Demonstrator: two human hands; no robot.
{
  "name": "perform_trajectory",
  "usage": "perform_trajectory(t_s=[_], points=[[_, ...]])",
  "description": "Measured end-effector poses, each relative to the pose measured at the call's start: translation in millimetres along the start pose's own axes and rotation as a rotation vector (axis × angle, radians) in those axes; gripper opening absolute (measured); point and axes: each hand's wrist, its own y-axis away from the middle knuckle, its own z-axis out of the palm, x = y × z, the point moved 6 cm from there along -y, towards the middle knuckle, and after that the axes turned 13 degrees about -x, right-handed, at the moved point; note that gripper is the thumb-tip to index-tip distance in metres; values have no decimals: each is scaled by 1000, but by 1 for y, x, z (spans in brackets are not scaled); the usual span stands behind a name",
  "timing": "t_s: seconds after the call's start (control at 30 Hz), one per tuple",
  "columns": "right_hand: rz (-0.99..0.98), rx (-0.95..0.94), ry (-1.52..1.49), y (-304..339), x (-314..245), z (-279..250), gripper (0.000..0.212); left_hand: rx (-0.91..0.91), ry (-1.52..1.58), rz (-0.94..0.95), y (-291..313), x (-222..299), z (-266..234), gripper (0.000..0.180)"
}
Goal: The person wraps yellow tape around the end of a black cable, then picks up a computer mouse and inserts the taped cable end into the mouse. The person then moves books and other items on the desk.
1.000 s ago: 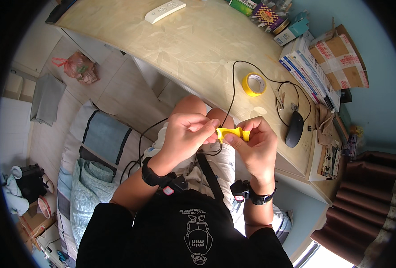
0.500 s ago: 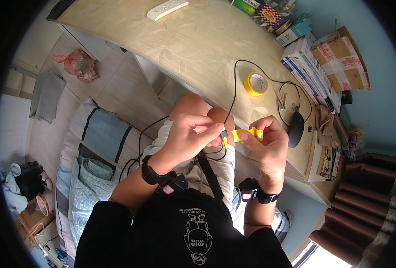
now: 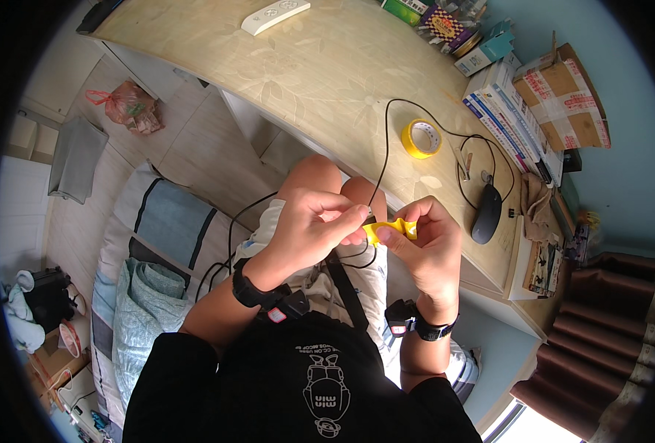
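Observation:
Over my lap, my left hand [image 3: 316, 225] pinches a thin black cable [image 3: 381, 173] near a small connector between thumb and fingertips. My right hand [image 3: 432, 247] grips a short, crinkled strip of yellow tape [image 3: 394, 230] between thumb and fingers. The strip's free end is at the cable just beside my left fingertips; whether it sticks there I cannot tell. From my left hand the cable loops up over the desk toward a black computer mouse [image 3: 487, 214]. A roll of yellow tape [image 3: 410, 145] lies flat on the desk inside that loop.
Beyond my knees stretches the pale desk [image 3: 320, 81], with a white power strip [image 3: 276, 16] at its far side. Books [image 3: 501, 122], a taped cardboard box [image 3: 563, 96] and small boxes line the right wall. A bed [image 3: 169, 221] is at my left.
My right hand has moved left with the yellow tape strip, bringing its end up to the cable at my left fingertips. My left hand stays nearly still.

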Motion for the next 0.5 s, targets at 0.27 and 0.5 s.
perform_trajectory(t_s=[0.27, 0.5], points=[[-20, -13, 16, -1, -1, -1, 28, -6, 7, 20, 0, 2, 1, 23], [-12, -26, 12, -3, 1, 0, 29, -15, 8, 20, 0, 2, 1, 22]])
